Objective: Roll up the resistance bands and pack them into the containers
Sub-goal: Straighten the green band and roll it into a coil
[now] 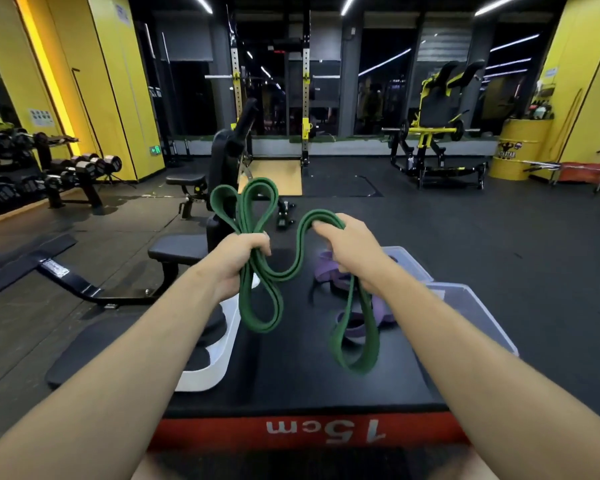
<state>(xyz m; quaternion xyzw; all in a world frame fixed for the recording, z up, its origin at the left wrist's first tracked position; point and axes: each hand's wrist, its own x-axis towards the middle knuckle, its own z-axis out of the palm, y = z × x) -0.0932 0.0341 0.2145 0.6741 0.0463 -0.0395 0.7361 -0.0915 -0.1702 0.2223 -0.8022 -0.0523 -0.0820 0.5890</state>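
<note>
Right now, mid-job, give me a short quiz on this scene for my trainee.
1. True or false: the left hand and right hand both hold the green band.
2. Where does the purple band lie? A floor, B platform, C left hand.
3. Fill in: the platform's label reads ___.
Key: 1 true; 2 B; 3 15cm.

A long green rubber resistance band point(261, 328) is held between the left hand point(243, 258) and the right hand point(354, 251) above a black padded box point(291, 368). Purple rubber bands point(326, 271) are laid on it beneath the right hand, clear plastic containers point(471, 303) at its right edge.
</note>
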